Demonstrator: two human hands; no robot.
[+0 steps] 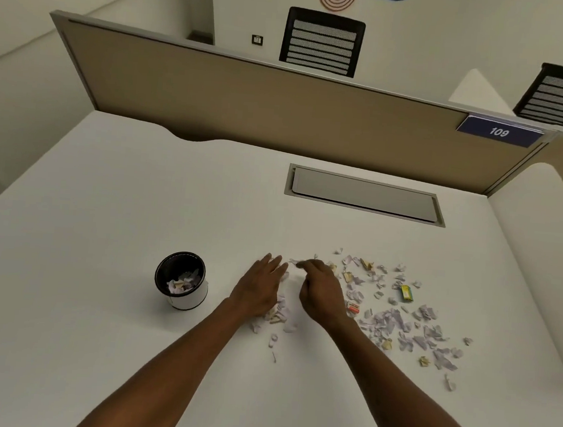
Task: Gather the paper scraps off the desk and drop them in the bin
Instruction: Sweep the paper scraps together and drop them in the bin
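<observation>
- the left hand [262, 284] lies flat and open, fingers spread, palm down on the desk [106, 199], its inner edge against a small heap of paper scraps [279, 314].
- the right hand [318, 288] is curled, thumb and fingertips pinched at a white scrap near its far end; whether the scrap is truly gripped or only touched, i cannot tell.
- the small heap sits between the two hands and partly under the left wrist, so both hands bracket it, the left acting as a wall.
- the main scatter of scraps [399, 320] lies to the right of the right hand, a wide band running from just beside that hand out towards the desk's right side; a green and yellow wrapper [407, 293] lies among it.
- the bin [182, 281], a small black-rimmed cup with paper already inside, stands to the left of the left hand, near but apart.
- judgement: the right hand is nearer the bulk of scraps and the left nearer the bin, so any gathered load must travel leftward past the left hand; most of the task looks undone.
</observation>
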